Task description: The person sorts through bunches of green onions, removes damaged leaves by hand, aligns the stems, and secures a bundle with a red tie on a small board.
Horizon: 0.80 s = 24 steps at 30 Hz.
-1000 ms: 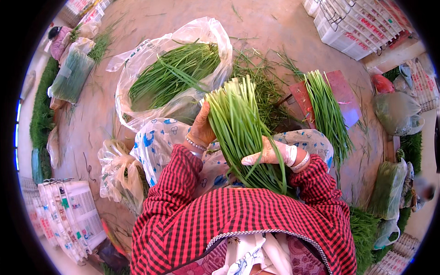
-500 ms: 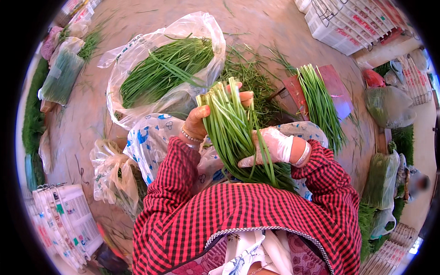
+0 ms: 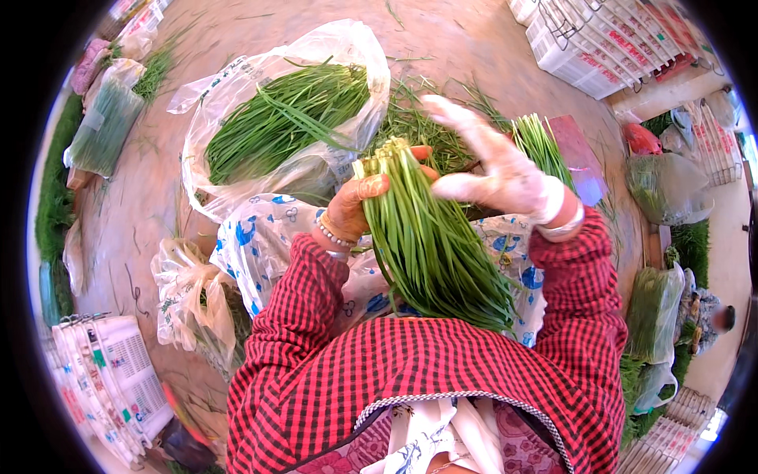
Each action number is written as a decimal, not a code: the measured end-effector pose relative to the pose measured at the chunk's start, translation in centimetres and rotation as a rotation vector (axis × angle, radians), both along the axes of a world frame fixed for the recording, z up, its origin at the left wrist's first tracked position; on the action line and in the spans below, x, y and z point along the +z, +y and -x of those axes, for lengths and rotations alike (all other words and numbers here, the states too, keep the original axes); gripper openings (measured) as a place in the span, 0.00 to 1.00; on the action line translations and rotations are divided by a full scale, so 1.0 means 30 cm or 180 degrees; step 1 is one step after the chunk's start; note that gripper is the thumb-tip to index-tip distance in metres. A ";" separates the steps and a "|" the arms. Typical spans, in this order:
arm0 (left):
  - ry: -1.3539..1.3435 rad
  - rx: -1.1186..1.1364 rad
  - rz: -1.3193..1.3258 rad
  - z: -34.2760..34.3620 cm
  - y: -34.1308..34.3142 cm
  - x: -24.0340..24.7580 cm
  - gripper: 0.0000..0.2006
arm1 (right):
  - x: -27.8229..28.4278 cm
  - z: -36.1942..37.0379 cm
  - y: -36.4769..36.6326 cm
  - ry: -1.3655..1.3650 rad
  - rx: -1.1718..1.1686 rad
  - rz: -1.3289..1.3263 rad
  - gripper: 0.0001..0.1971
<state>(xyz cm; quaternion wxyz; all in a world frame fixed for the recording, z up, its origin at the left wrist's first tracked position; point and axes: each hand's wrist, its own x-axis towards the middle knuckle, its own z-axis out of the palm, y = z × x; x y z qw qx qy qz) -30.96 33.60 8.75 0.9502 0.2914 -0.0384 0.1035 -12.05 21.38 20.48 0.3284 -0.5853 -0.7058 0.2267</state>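
My left hand (image 3: 357, 204), with a beaded bracelet at the wrist, is wrapped round a bunch of garlic chives (image 3: 430, 237) near its pale cut ends. The green leaves slant down to the right over my lap. My right hand (image 3: 497, 162), in a thin whitish glove and slightly blurred, is raised to the right of the cut ends with its fingers spread and nothing in it. Beyond that hand, a second bundle of chives (image 3: 545, 150) rests on a small reddish board (image 3: 580, 162), partly hidden by the hand and sleeve.
A large clear bag (image 3: 197, 170) of chives lies open ahead on the left. Loose trimmings (image 3: 410, 118) are heaped beside it. A blue-patterned plastic apron (image 3: 260, 237) covers my lap. White crates (image 3: 568, 59) stand far right, others (image 3: 118, 371) near left; bagged greens (image 3: 655, 308) line the right wall.
My right hand has let go of the bunch's leaves and risen up and to the right, opening. The bunch in my left hand has shifted slightly right.
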 end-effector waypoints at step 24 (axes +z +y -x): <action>0.1002 0.1399 -0.0404 -0.008 0.045 0.137 0.17 | -0.234 0.052 0.034 0.2157 0.0039 0.1317 0.58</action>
